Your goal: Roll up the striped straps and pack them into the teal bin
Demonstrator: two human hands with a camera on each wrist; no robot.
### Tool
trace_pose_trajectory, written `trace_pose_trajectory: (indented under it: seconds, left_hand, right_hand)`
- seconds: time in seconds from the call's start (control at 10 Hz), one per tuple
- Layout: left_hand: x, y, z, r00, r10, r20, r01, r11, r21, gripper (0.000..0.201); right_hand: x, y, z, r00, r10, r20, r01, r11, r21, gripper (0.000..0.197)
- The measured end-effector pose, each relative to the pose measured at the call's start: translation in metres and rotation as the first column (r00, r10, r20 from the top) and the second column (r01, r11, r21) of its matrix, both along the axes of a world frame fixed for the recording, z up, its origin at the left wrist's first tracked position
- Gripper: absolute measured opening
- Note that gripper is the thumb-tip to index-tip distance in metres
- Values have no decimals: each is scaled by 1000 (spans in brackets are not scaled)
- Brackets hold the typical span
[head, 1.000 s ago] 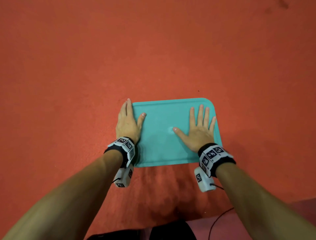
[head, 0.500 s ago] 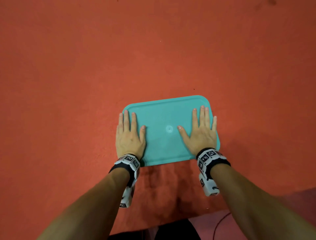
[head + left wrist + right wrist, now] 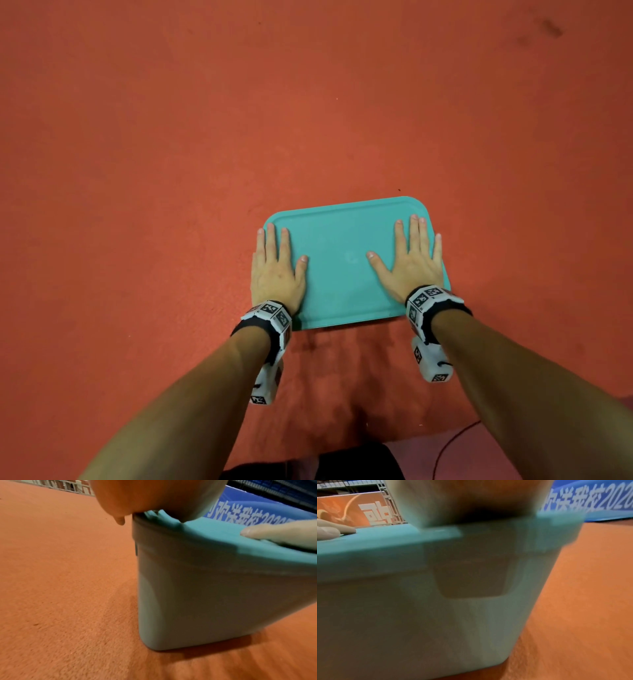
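The teal bin (image 3: 346, 274) stands on the orange floor with its teal lid (image 3: 342, 236) on top. My left hand (image 3: 275, 270) lies flat on the lid's left edge, fingers straight. Flat on the lid's right side rests my right hand (image 3: 411, 263), fingers spread. In the left wrist view the bin (image 3: 205, 601) shows its pale side wall under the lid rim. The right wrist view shows the bin (image 3: 436, 615) close up, with a recessed handle in its wall. No striped straps are in sight; the lid hides the bin's inside.
Orange carpet-like floor (image 3: 171, 171) surrounds the bin on all sides. A thin cable (image 3: 452, 442) trails at the lower right. Blue banners with white writing (image 3: 599, 500) and an orange sign (image 3: 351, 511) stand far behind.
Both hands have slid toward me and outward on the lid, the left one moving fully onto the lid's left edge. The lid has settled squarer on the bin.
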State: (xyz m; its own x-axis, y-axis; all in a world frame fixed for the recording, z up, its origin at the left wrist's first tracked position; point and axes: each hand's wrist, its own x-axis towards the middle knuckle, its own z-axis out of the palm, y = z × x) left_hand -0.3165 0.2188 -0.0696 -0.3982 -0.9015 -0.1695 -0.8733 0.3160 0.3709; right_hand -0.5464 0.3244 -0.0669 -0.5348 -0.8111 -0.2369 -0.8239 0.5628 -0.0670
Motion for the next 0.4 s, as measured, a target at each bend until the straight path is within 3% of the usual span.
trace_pose_trajectory:
  seconds: [0.1, 0.2, 0.3, 0.4]
  left_hand:
    - [-1, -8, 19, 999, 11, 33, -15, 994, 112, 65]
    - [3, -26, 54, 999, 20, -47, -11, 982, 187, 63]
    - [15, -50, 94, 989, 74, -125, -44, 973, 227, 63]
    - [29, -72, 135, 992, 65, -111, -39, 974, 224, 64]
  right_hand:
    - [-5, -9, 18, 997, -1, 77, -14, 980, 200, 93]
    - [4, -23, 39, 993, -70, 94, 35, 942, 333, 92]
    - [17, -43, 57, 980, -120, 162, 51, 924, 379, 90]
    - [37, -65, 83, 973, 22, 229, -96, 944, 317, 80]
